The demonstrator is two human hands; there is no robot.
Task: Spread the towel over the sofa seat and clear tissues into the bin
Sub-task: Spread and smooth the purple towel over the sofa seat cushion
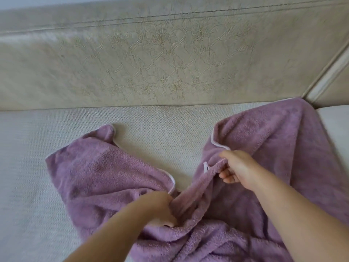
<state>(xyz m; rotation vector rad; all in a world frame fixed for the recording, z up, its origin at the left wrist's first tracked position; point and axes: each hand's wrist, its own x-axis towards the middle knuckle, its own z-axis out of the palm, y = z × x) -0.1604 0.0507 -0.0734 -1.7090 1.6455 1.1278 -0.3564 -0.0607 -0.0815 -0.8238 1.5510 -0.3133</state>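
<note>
Sofa backrest [132,63] fills everything beyond both hands: beige, cracked and wrinkled surface, a stitched seam running along near its top. Far right of the right hand, a pale piped seam [328,72] cuts diagonally where the backrest meets a second section.

Sofa seat [160,125]: light woven cover, bare out to the left of the left hand and in a V-shaped patch just beyond and between the two hands. A second, whiter seat cushion [334,121] sits at the far right, past the towel.

Towel [273,138]: purple terry with thin white trim, lying on the seat, not flat. One lobe is spread left and beyond the left hand, with its far corner curled over. The bigger lobe runs right and beyond the right hand, and its far corner reaches the crease at the base of the backrest. The middle is gathered into thick folds between the hands, and more crumpled cloth piles up on the near side under both forearms. The bunched middle and the folded-over edges keep it from lying smooth.

Right hand [236,167]: pinches a trimmed edge fold, thumb on top and fingers curled under, lifting it a little off the seat.

Left hand [160,207]: fingers curled down into the gathered ridge and gripping it; fingertips buried in cloth.

Small white tag [205,166] on the towel edge, just left of the right hand's thumb.
</note>
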